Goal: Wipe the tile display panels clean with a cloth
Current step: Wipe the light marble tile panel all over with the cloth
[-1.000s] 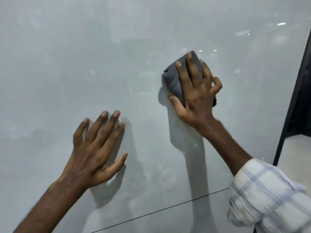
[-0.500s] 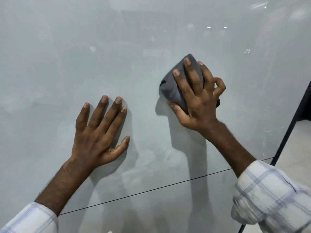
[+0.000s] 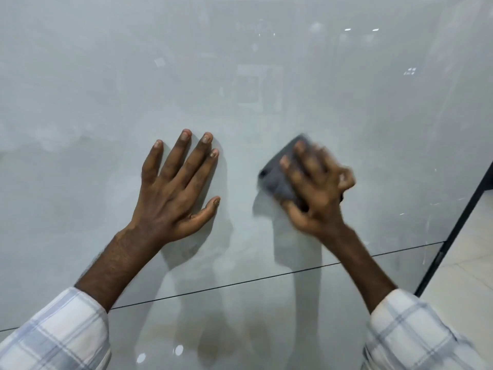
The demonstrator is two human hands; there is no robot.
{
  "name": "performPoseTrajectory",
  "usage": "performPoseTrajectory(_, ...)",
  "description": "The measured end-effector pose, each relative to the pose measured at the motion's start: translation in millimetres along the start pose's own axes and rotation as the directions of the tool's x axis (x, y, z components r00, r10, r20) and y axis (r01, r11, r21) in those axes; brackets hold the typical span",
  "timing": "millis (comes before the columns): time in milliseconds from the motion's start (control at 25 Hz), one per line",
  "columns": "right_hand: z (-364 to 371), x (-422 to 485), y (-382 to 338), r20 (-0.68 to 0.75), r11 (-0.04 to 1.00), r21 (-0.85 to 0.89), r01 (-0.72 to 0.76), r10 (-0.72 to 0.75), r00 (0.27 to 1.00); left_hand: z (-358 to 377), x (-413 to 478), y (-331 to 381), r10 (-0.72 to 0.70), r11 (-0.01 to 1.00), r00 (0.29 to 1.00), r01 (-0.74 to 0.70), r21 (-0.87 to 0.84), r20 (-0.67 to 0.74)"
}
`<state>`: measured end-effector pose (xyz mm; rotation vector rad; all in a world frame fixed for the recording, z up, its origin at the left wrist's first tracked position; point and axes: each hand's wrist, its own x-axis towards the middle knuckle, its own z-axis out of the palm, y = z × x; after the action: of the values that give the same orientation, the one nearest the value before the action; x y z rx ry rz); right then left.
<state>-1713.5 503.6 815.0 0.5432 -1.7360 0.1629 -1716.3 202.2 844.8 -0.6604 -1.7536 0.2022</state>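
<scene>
- The glossy pale grey tile panel (image 3: 80, 102) is filling nearly the whole view and is standing upright before the person. Cloudy patches are showing low down between the two wrists, so short, bunched strokes are likely risking unwiped strips being left behind.
- The lower panel (image 3: 266, 329) is sitting under a thin dark joint line (image 3: 240, 283). Dirt being pushed downward could be lodging in that joint.
- The black frame edge (image 3: 453, 231) is running down the right side, near the wiping arm. A wide sweep could be knocking knuckles against it.
- The left hand (image 3: 176, 193) is lying flat on the upper panel, fingers straight and spread, thumb out toward the cloth, holding nothing. It appears to be bracing, so the bare palm is probably laying fresh prints on the gloss, and leaning hard could be loading the display.
- The right hand (image 3: 317, 193) is blurring, which suggests a quick stroke. Two fingers are lying across the cloth, the thumb is tucking under it, and the outer fingers are curling in.
- The dark grey cloth (image 3: 277, 177) is being gripped in that hand against the upper panel, just right of the left hand. Being folded small, it could be slipping free mid-stroke.
</scene>
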Motion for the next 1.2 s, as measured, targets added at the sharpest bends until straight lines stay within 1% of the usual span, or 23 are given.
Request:
performPoseTrajectory(40,-3.5,22.6,4.7,-0.066,0.987,-0.05,-0.151,0.147,0.987,-1.0,-2.4,2.8,-0.02,0.999,1.0,0.021,-0.031,0.016)
performPoseTrajectory(80,-3.7,42.2,4.6,-0.135,0.954,-0.077,-0.288,0.277,0.951,-1.5,-6.5,6.9,-0.039,0.998,0.999,0.04,-0.053,0.029)
performPoseTrajectory(120,-1.2,54.4,-0.9,-0.178,0.927,-0.082,-0.367,0.349,0.92,-1.0,-12.7,11.9,-0.049,0.997,0.998,0.051,-0.059,0.04)
performPoseTrajectory(160,1.4,57.4,-10.1,-0.185,0.926,-0.098,-0.366,0.344,0.92,0.7,-21.1,16.6,-0.052,0.997,0.997,0.055,-0.05,0.053)
performPoseTrajectory(200,7.3,48.8,-19.2,-0.157,0.949,-0.12,-0.291,0.272,0.949,3.9,-30.4,19.9,-0.05,0.998,0.997,0.052,-0.029,0.066)
performPoseTrajectory(240,14.5,29.3,-28.7,-0.098,0.978,-0.125,-0.164,0.153,0.983,7.5,-38.6,22.2,-0.046,0.999,0.996,0.046,-0.001,0.073)
performPoseTrajectory(280,23.2,2.7,-38.2,-0.025,0.993,-0.11,-0.035,0.033,0.999,11.2,-44.8,23.5,-0.041,0.999,0.997,0.039,0.028,0.069)
performPoseTrajectory(320,32.1,-28.3,-46.7,0.047,0.994,-0.087,0.06,-0.056,0.997,14.6,-49.1,24.2,-0.038,0.998,0.997,0.035,0.051,0.06)
performPoseTrajectory(360,38.3,-58.6,-54.0,0.099,0.992,-0.065,0.11,-0.103,0.99,17.3,-52.0,24.7,-0.04,0.998,0.998,0.037,0.059,0.052)
performPoseTrajectory(400,40.9,-81.6,-58.5,0.134,0.992,-0.035,0.121,-0.116,0.984,19.1,-53.7,25.0,-0.044,0.998,0.998,0.041,0.056,0.043)
performPoseTrajectory(480,38.3,-97.5,-51.0,0.164,0.99,0.075,0.12,-0.131,0.978,21.3,-54.7,26.9,-0.047,0.998,0.999,0.046,0.048,0.025)
performPoseTrajectory(520,33.7,-91.3,-43.0,0.154,0.986,0.124,0.113,-0.131,0.979,21.8,-54.3,28.0,-0.052,0.998,0.998,0.051,0.042,0.02)
performPoseTrajectory(560,28.6,-77.9,-35.0,0.115,0.987,0.136,0.081,-0.097,0.989,22.0,-54.1,28.5,-0.059,0.998,0.998,0.058,0.036,0.017)
performPoseTrajectory(640,21.4,-35.4,-27.7,-0.026,0.998,0.034,-0.059,0.06,0.998,23.9,-54.3,27.7,-0.065,0.997,0.998,0.065,0.051,0.006)
performPoseTrajectory(680,21.4,-14.3,-29.3,-0.095,0.988,-0.013,-0.154,0.153,0.984,24.3,-54.0,28.4,-0.067,0.996,0.998,0.067,0.061,-0.002)
performPoseTrajectory(720,24.3,1.6,-34.1,-0.139,0.97,-0.04,-0.238,0.23,0.963,23.9,-53.7,29.2,-0.068,0.996,0.998,0.068,0.06,-0.009)
performPoseTrajectory(760,27.6,9.7,-42.2,-0.149,0.957,-0.067,-0.281,0.269,0.951,23.1,-53.6,30.2,-0.07,0.996,0.998,0.07,0.048,-0.012)
performPoseTrajectory(800,31.1,8.7,-52.4,-0.138,0.954,-0.093,-0.286,0.272,0.952,22.1,-54.1,30.5,-0.071,0.997,0.997,0.071,0.032,-0.01)
performPoseTrajectory(840,36.2,-1.2,-61.5,-0.115,0.961,-0.106,-0.255,0.243,0.963,21.7,-54.4,30.1,-0.069,0.997,0.998,0.07,0.026,-0.006)
performPoseTrajectory(960,51.2,-60.9,-85.2,0.028,0.989,-0.096,-0.117,0.12,0.992,19.6,-52.9,29.9,-0.067,0.997,0.998,0.067,0.038,0.012)
performPoseTrajectory(1040,55.1,-97.2,-93.5,0.101,0.991,-0.101,-0.092,0.102,0.99,15.9,-53.0,27.9,-0.043,0.999,0.999,0.043,0.0,0.033)
performPoseTrajectory(1120,49.2,-111.6,-84.7,0.121,0.992,-0.049,-0.116,0.122,0.985,9.8,-59.7,23.7,-0.001,0.997,0.998,0.006,-0.082,0.064)
performPoseTrajectory(1200,38.7,-97.0,-73.3,0.042,0.971,-0.014,-0.239,0.24,0.97,3.2,-74.2,17.8,0.015,0.99,0.995,-0.002,-0.141,0.094)
